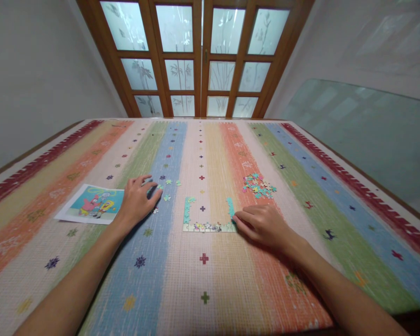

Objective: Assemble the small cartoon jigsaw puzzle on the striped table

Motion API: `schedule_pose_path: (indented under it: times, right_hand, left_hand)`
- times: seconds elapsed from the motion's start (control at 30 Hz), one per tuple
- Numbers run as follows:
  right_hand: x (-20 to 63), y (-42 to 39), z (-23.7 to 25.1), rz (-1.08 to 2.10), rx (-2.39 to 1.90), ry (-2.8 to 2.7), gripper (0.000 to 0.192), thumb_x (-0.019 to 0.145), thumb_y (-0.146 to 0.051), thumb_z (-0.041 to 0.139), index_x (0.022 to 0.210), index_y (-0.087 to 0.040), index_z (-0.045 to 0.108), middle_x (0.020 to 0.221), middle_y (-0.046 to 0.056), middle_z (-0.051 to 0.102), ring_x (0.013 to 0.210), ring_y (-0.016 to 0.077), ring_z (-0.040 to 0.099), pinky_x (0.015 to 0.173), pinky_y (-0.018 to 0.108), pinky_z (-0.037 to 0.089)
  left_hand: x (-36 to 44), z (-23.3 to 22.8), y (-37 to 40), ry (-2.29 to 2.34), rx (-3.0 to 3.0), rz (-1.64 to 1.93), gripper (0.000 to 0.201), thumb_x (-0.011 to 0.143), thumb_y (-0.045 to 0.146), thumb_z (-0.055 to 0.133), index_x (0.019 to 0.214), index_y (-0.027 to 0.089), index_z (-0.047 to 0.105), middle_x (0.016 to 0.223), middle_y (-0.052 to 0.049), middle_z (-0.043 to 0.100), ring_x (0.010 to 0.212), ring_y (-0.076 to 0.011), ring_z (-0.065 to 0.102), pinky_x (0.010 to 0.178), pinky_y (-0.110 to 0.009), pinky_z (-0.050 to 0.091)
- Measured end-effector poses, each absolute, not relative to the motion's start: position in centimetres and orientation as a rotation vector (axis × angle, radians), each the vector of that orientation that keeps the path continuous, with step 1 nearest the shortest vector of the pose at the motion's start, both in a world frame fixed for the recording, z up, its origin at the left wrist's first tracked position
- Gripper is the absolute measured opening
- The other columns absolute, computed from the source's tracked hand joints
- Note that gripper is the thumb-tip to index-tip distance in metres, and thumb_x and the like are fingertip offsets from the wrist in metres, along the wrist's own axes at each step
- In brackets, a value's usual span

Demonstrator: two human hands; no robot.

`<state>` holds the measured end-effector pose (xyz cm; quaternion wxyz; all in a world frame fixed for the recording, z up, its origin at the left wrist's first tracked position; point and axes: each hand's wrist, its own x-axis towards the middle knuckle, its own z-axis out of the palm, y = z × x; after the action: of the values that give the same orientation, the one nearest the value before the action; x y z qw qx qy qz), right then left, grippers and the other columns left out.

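Observation:
A partly joined jigsaw puzzle (196,227) lies flat in front of me, its bottom row and two teal sides forming a U. My right hand (261,221) is closed, its fingertips bent down at the right side of that U; whatever is under them is hidden. On the left, my left hand (138,198) hovers or rests with fingers apart, close to several loose teal jigsaw pieces (167,198). Partly behind the left wrist lies a printed reference picture (87,205) with cartoon figures. A pile of mixed jigsaw pieces (259,186) sits beyond my right hand.
A striped, patterned tablecloth (203,280) covers the wide table. Wooden doors with frosted glass panes (179,74) stand beyond the far edge. A pale green glass-like panel (364,135) leans by the wall at the right.

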<state>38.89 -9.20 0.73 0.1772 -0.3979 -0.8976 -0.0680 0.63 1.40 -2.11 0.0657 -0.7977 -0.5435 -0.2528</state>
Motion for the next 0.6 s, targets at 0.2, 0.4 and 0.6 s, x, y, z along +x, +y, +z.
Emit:
schedule_pose_path:
  times: [0.2,0.4,0.6]
  right_hand:
    - [38.82,-9.18,0.68,-0.180,-1.137,-2.548,0.040,0.104,-0.023,0.044,0.067,-0.019,0.057,0.057,0.000,0.054,0.051,0.0125,0.041,0.059,0.036,0.024]
    - [38.85,-9.10,0.68,-0.175,-1.119,-2.552,0.040,0.104,-0.024,0.044,0.066,-0.019,0.057,0.056,0.000,0.053,0.050,0.0124,0.040,0.058,0.036,0.024]
    - [38.78,-9.21,0.55,-0.163,-1.127,-2.549,0.041,0.104,-0.024,0.043,0.066,-0.019,0.056,0.057,0.000,0.053,0.051,0.0127,0.039,0.058,0.037,0.022]
  left_hand:
    - [1.10,-1.94,1.60,-1.664,-2.436,-0.827,0.030,0.093,0.042,0.059,0.094,0.018,0.077,0.129,-0.016,0.065,0.113,-0.0348,0.057,0.104,-0.055,0.045]
    - [0.93,-2.02,1.77,-1.717,-2.465,-0.887,0.026,0.091,0.041,0.062,0.091,0.019,0.076,0.130,-0.015,0.065,0.113,-0.0330,0.058,0.105,-0.054,0.045]
    - [0.73,-2.11,1.97,-1.748,-2.523,-0.946,0.023,0.089,0.039,0.063,0.092,0.020,0.075,0.128,-0.012,0.067,0.115,-0.0318,0.059,0.107,-0.054,0.044]
